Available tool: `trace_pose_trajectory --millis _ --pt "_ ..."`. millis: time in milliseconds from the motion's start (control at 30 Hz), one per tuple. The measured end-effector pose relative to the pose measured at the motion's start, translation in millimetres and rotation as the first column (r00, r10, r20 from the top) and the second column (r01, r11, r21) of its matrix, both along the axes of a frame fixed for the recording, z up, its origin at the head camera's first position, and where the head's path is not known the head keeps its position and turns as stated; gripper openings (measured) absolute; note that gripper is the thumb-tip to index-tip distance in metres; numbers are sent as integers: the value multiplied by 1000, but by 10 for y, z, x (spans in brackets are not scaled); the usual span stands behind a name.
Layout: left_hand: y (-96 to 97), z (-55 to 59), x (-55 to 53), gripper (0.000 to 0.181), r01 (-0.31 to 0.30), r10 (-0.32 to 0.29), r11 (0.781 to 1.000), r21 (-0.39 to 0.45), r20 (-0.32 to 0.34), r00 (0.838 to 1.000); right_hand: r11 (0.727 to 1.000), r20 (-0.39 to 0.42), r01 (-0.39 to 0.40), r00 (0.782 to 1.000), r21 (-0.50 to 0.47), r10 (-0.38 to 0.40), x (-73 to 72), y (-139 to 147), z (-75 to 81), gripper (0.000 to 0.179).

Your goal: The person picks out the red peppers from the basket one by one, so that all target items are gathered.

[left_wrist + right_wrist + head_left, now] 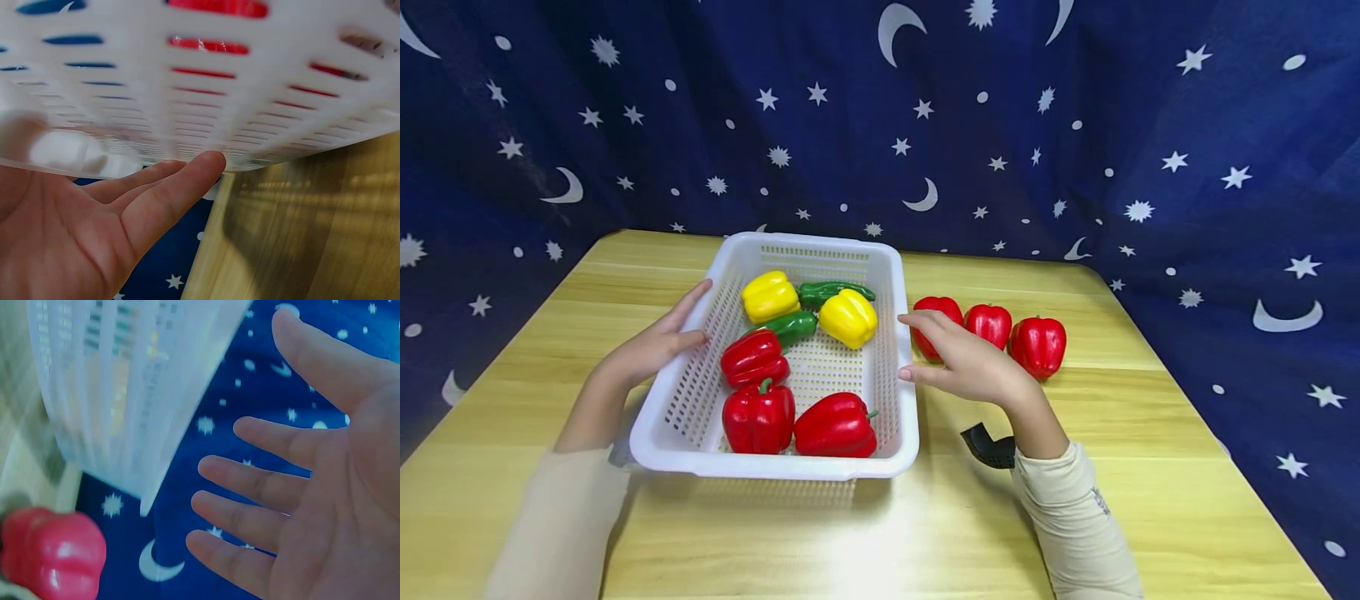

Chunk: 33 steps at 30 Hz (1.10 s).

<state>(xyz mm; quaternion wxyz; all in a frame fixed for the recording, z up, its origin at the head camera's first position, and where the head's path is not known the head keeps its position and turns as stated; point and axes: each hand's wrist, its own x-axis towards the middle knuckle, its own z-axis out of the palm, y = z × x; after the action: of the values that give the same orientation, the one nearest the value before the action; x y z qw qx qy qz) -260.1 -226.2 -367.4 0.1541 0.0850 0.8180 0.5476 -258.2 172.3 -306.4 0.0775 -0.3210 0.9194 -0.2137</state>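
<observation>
A white plastic basket (775,464) with slotted sides is raised off the table on its left side. My left hand (651,346) holds its left rim; in the left wrist view the fingers (175,194) stretch beneath the rim. Beside the right rim is my right hand (966,358), fingers spread; the right wrist view shows a gap between it and the basket. Inside lie three red bell peppers (758,417), two yellow bell peppers (847,318) and two green peppers (790,327).
Three more red bell peppers (1037,346) stand in a row on the wooden table (1150,500), right of the basket and behind my right hand. A black strap (988,447) hangs at the right wrist. A blue curtain (820,150) with stars and moons encloses the back and sides.
</observation>
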Motion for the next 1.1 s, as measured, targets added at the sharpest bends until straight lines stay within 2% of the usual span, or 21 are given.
trace_pose_trajectory --millis 133,233,333,500,700,933,1100 --pt "3 1 3 83 2 -2 1000 -5 -1 1000 998 -78 -55 995 28 57 96 -130 -31 70" --pt "-1 10 7 82 -1 1 1000 -7 -1 1000 991 -151 -114 981 71 123 157 -241 -67 66" --pt "-5 15 7 82 -1 1 1000 -9 -1 1000 978 -178 -163 966 130 185 219 -337 -106 58" --pt "-8 12 -2 80 -2 2 1000 -13 -2 1000 953 -122 -197 966 230 229 305 -459 -152 50" --pt "6 14 -7 81 2 -2 1000 -5 6 1000 933 -43 -179 978 312 202 355 -567 -174 53" --pt "8 18 -10 82 -3 3 1000 -12 6 1000 907 -63 -150 980 393 189 406 -686 -184 64" --pt "4 16 -12 81 -4 4 1000 -10 1 1000 899 -52 -157 979 408 195 421 -776 -207 72"
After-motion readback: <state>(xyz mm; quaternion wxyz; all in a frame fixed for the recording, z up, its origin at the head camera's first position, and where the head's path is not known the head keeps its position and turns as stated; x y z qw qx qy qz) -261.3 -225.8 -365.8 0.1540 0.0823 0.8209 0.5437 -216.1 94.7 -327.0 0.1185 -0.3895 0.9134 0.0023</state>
